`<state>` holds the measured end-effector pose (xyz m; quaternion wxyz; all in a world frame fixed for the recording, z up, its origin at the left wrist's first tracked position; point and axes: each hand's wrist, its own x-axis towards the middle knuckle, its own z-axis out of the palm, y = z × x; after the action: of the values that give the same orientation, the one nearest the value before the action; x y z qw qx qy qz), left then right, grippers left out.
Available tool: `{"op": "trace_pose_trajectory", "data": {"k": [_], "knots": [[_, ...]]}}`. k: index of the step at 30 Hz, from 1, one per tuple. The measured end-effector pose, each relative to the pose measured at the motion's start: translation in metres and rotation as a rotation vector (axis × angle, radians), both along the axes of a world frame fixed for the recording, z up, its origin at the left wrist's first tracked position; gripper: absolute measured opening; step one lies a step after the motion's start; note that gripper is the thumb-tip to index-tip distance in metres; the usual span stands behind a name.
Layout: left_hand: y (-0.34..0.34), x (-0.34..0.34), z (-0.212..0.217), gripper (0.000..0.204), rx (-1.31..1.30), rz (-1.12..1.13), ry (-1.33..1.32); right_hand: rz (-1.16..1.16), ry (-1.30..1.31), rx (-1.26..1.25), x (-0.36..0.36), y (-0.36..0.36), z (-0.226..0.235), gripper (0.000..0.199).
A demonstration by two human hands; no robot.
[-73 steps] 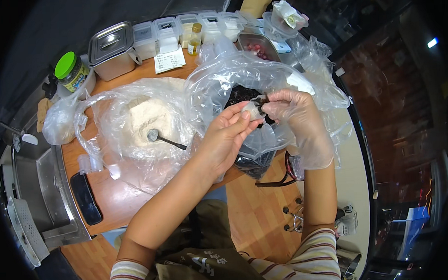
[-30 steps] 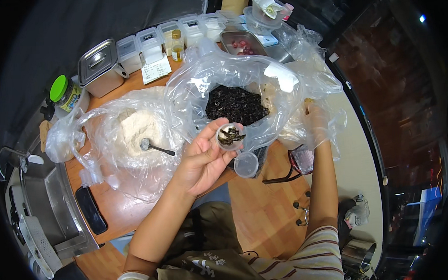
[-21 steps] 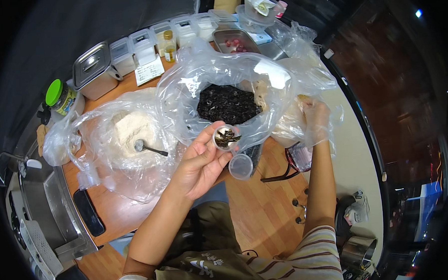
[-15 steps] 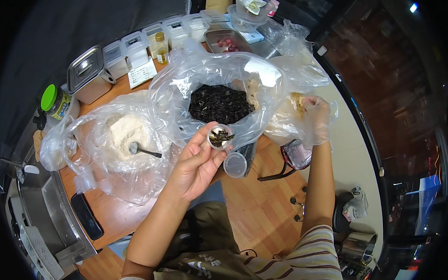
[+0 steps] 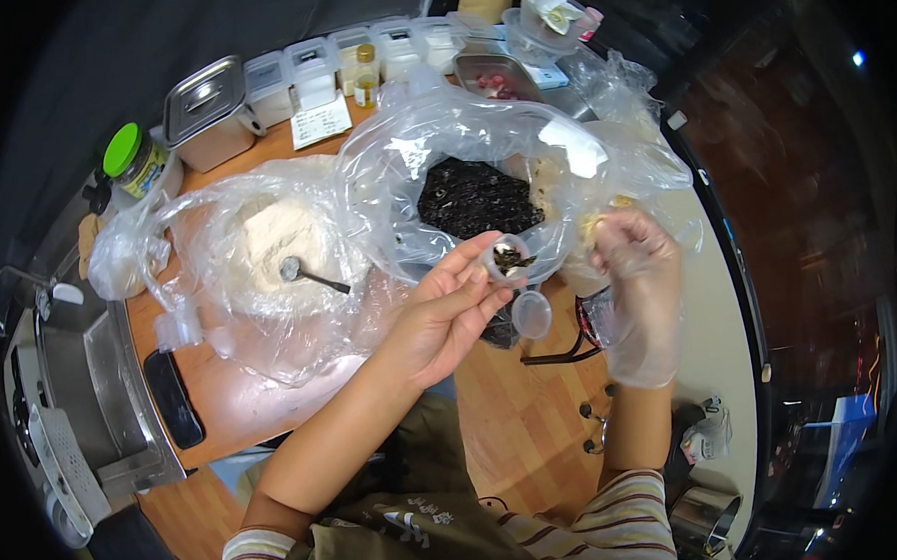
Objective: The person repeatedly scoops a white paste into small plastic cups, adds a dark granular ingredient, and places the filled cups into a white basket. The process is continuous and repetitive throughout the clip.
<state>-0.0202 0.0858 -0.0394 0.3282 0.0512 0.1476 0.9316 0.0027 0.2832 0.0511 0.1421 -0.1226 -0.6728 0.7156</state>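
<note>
I see a small clear cup [image 5: 509, 258] with dark bits inside, pinched in the bare left hand [image 5: 442, 315] over the table's near edge. Its hinged lid [image 5: 531, 314] hangs open just below. Right of it, the gloved right hand [image 5: 636, 272] grips the clear bag [image 5: 462, 139] holding a dark heap [image 5: 477, 198]. Farther left, a spoon [image 5: 308, 274] lies in a bag of white powder [image 5: 267, 243].
</note>
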Motion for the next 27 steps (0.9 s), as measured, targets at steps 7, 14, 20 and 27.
{"op": "trace_pose_trajectory", "data": {"k": [7, 14, 20, 27], "knots": [[-0.020, 0.000, 0.002, 0.050, 0.014, 0.054, 0.001, 0.190, 0.070, 0.332, -0.002, -0.072, -0.003, 0.010], [-0.044, 0.005, -0.001, 0.053, 0.006, 0.121, 0.000, 0.399, 0.168, 0.934, -0.010, -0.095, 0.006, 0.018], [-0.077, 0.009, 0.000, 0.052, 0.052, 0.205, -0.034, 0.596, 0.130, 0.728, -0.014, -0.112, 0.025, 0.033], [-0.116, 0.014, 0.000, 0.058, 0.113, 0.272, -0.047, 0.762, 0.065, 0.691, -0.019, -0.145, 0.033, 0.050]]}}
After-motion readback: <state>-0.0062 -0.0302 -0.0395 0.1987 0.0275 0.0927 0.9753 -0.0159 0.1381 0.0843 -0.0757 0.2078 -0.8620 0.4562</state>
